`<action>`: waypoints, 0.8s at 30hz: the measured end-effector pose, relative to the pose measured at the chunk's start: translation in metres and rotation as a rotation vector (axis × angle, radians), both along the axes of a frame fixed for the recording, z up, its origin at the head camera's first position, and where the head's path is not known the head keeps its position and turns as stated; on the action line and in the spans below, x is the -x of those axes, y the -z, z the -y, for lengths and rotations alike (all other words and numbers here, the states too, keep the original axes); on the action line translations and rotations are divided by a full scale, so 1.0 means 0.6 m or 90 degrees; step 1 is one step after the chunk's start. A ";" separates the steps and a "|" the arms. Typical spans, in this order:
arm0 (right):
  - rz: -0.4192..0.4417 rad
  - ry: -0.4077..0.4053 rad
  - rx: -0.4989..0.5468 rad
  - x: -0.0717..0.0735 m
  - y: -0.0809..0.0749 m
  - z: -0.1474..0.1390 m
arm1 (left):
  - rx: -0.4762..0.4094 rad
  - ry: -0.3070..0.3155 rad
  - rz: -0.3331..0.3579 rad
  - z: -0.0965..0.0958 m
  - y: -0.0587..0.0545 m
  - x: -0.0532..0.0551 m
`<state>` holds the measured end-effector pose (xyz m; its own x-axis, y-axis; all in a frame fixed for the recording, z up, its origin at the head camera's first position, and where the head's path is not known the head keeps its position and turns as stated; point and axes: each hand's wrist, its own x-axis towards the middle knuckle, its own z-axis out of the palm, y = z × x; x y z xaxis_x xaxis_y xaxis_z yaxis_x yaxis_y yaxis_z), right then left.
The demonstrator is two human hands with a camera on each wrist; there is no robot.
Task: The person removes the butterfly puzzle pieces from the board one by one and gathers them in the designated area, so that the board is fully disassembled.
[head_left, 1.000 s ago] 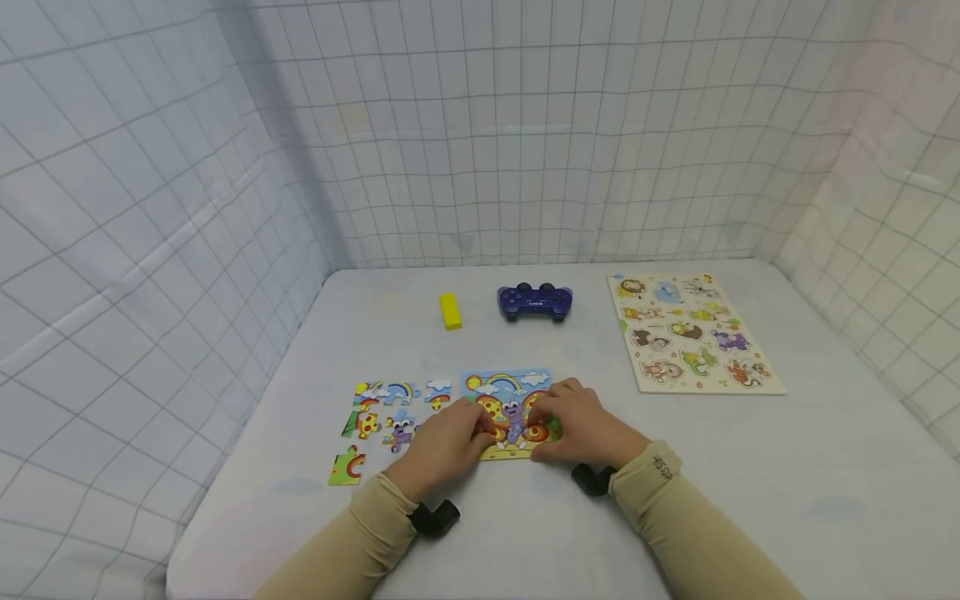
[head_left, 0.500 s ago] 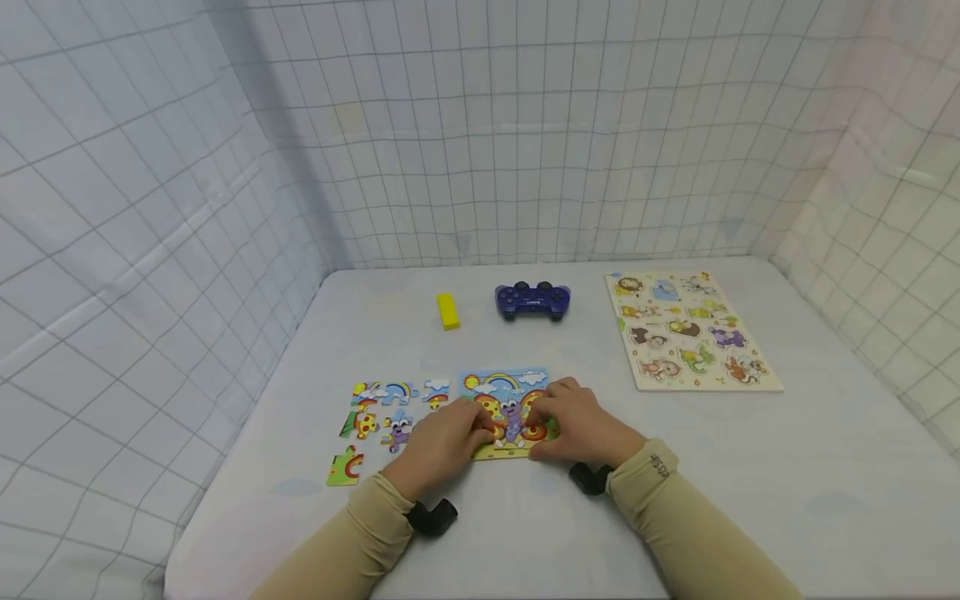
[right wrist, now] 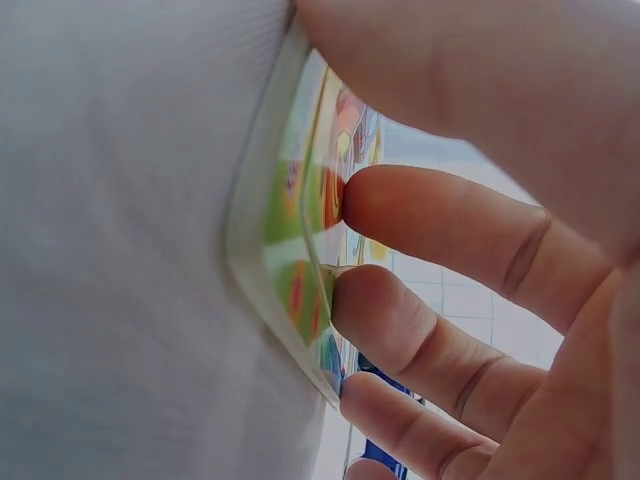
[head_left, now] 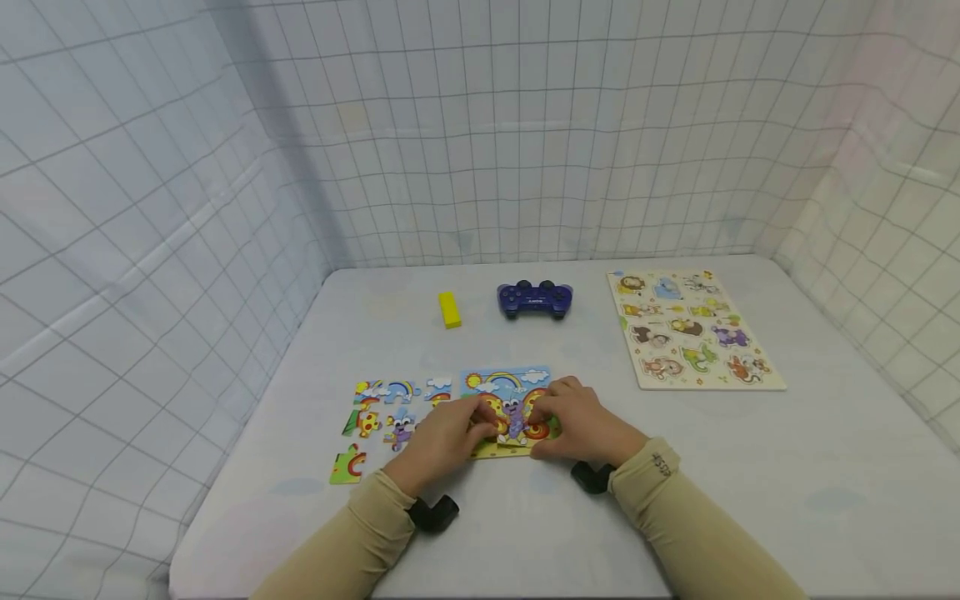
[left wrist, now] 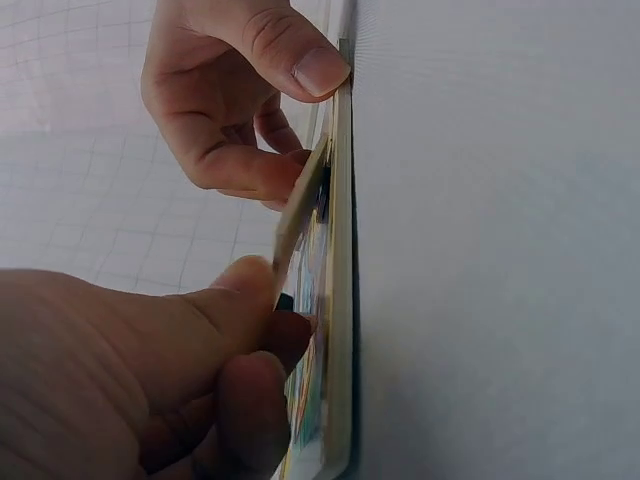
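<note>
In the head view a butterfly jigsaw in a shallow board (head_left: 483, 452) lies in front of me between both hands. My left hand (head_left: 448, 433) pinches a jigsaw piece (left wrist: 300, 215) between thumb and fingers. Seen from the left wrist, this piece stands tilted, its left-hand side raised off the board and its other end low near the right hand's fingers. My right hand (head_left: 581, 423) holds the board's right part, thumb at the near edge and bent fingertips (right wrist: 362, 195) on the picture. Several loose jigsaw pieces (head_left: 347, 465) lie to the left of the board.
A yellow block (head_left: 450, 310) and a blue game controller (head_left: 535, 299) sit farther back on the white table (head_left: 750, 500). At the right lies an animal peg-style puzzle board (head_left: 667, 385). Grid-patterned cloth walls (head_left: 555, 167) surround the table's back and sides.
The near edge of the piece under my left fingers has risen from the board, and the left fingertips have shifted slightly up with it. My right hand stays in place.
</note>
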<state>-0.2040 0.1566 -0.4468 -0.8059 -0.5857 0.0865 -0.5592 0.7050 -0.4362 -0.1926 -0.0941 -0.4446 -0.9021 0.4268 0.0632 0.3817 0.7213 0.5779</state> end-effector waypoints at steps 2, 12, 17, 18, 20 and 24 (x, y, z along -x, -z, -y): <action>0.000 0.000 -0.001 -0.001 0.000 0.000 | -0.016 -0.004 0.019 0.001 0.004 0.003; 0.002 0.002 -0.003 0.002 0.003 -0.002 | -0.141 -0.037 0.106 0.017 -0.002 0.008; 0.008 0.002 -0.003 0.002 0.001 -0.001 | -0.214 -0.075 0.152 0.028 -0.011 0.005; 0.006 0.002 -0.003 0.002 0.001 -0.001 | -0.224 -0.078 0.158 0.029 -0.012 0.005; 0.005 0.005 -0.005 0.002 0.002 -0.002 | -0.237 -0.081 0.169 0.032 -0.016 0.002; 0.007 0.012 -0.007 0.000 0.004 -0.003 | -0.234 -0.070 0.178 0.052 -0.022 -0.010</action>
<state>-0.2040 0.1583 -0.4491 -0.8172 -0.5719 0.0711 -0.5413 0.7194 -0.4353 -0.1866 -0.1254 -0.4315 -0.9446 0.3229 -0.0596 0.1081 0.4772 0.8721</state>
